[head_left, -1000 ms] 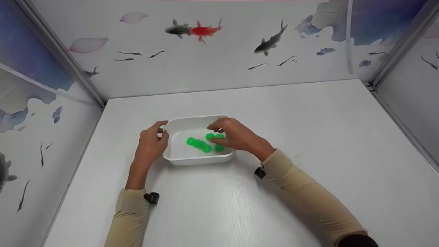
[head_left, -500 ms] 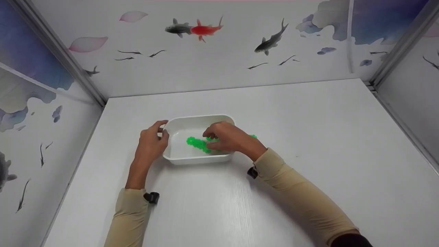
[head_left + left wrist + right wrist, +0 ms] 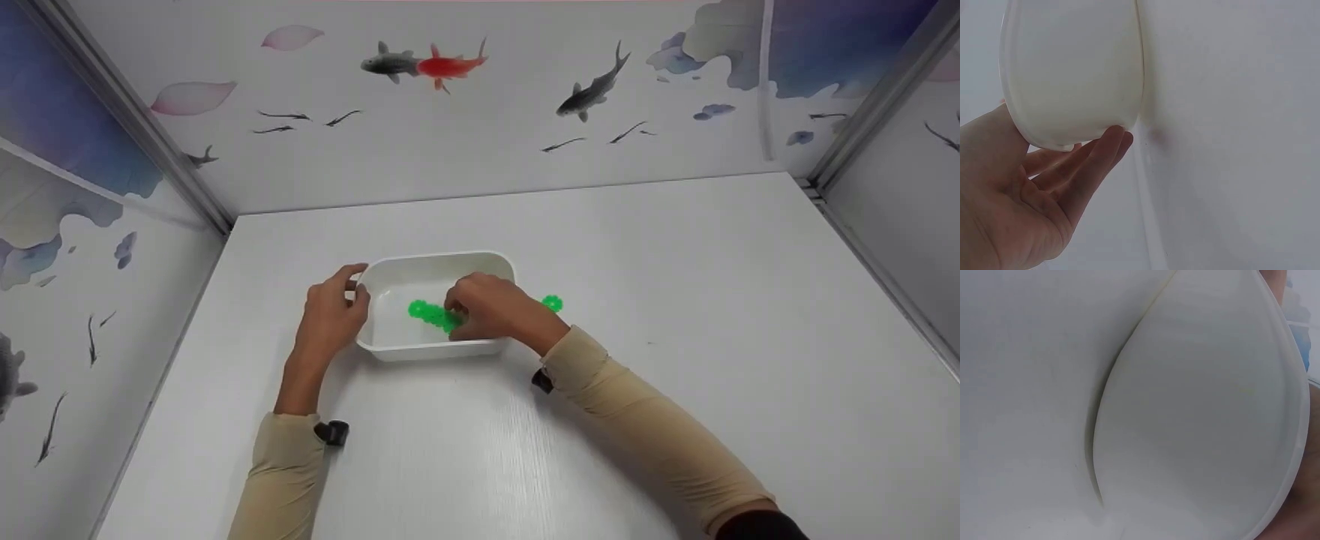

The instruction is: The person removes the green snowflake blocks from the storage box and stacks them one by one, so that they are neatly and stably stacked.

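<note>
Fingers (image 3: pixel 1095 163) of the left hand (image 3: pixel 328 315) curl against the tub (image 3: pixel 409 348) left of centre, presumably steadying it; whether the right hand (image 3: pixel 487 306), mid-frame, pinches green discs (image 3: pixel 429 313) cannot be told.

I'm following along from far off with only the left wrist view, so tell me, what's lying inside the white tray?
Observer: Green pieces, lined up in a short row.
Operator: And where's the right hand?
Observer: In the head view, the right hand reaches into the tray at the row's right end; whether it pinches a piece is hidden.
Operator: Any green outside the tray?
Observer: Yes, a single green piece lies on the table, just past the tray's right end.
</note>
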`<state>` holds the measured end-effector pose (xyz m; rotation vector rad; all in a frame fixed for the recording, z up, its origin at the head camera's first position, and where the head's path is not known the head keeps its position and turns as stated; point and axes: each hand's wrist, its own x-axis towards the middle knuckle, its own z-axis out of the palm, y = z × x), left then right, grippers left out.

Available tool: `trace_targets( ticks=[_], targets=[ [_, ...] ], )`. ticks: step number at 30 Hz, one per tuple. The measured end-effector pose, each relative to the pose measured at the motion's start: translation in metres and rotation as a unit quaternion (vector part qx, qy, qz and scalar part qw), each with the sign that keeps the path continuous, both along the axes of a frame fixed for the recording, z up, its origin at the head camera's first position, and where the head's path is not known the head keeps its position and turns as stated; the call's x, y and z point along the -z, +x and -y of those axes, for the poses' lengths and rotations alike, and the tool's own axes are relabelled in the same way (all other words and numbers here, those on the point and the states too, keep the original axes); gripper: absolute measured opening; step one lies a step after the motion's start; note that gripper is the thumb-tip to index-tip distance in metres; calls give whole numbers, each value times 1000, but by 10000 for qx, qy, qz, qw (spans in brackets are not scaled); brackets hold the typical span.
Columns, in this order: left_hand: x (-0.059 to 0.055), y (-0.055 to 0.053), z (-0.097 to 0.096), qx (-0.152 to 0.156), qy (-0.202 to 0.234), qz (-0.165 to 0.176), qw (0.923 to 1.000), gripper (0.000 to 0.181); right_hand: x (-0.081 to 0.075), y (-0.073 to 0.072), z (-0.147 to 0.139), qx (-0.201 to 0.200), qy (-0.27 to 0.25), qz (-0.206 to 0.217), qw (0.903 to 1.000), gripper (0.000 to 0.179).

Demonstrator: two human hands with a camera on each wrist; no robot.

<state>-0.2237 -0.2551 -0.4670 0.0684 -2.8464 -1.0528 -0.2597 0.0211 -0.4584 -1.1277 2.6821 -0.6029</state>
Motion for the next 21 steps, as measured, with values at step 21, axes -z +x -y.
trace_targets(
  ticks=[21],
  targets=[
    [0, 0, -1, -35, -68, 42, 10000, 47, 1, 2, 7, 549, 174, -60, 9983, 32]
  ],
)
